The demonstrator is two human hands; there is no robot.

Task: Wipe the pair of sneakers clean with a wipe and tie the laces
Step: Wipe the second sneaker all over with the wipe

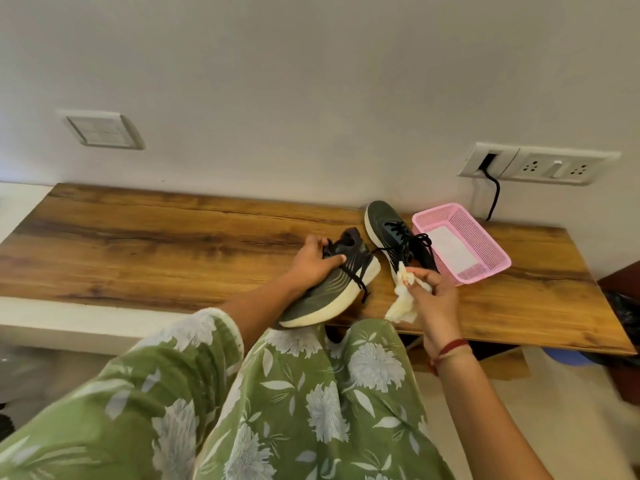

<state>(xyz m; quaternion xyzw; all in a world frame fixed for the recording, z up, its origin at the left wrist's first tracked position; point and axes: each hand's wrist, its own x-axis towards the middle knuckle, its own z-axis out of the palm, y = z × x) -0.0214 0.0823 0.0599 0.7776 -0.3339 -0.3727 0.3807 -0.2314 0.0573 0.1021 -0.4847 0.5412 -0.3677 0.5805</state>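
The pink mesh basket (485, 258) on the wooden tabletop (156, 244) holds one flat white sheet (450, 249); no lettering is legible anywhere. The left hand (313, 259) grips one dark sneaker (332, 289) at its collar, tilted over the table edge. The right hand (433, 292) pinches a crumpled wipe (403, 299), and the second sneaker (398, 237) stands beside the basket.

Two dark sneakers are present: one (332, 289) at the desk's (173, 251) near edge, one (398, 237) farther back. One crumpled wipe (403, 299), one pink basket (485, 251) holding one white sheet (450, 252). Two hands in view, left (313, 261) and right (433, 296); two wall plates, one (102, 129) at left, one (540, 164) at right.
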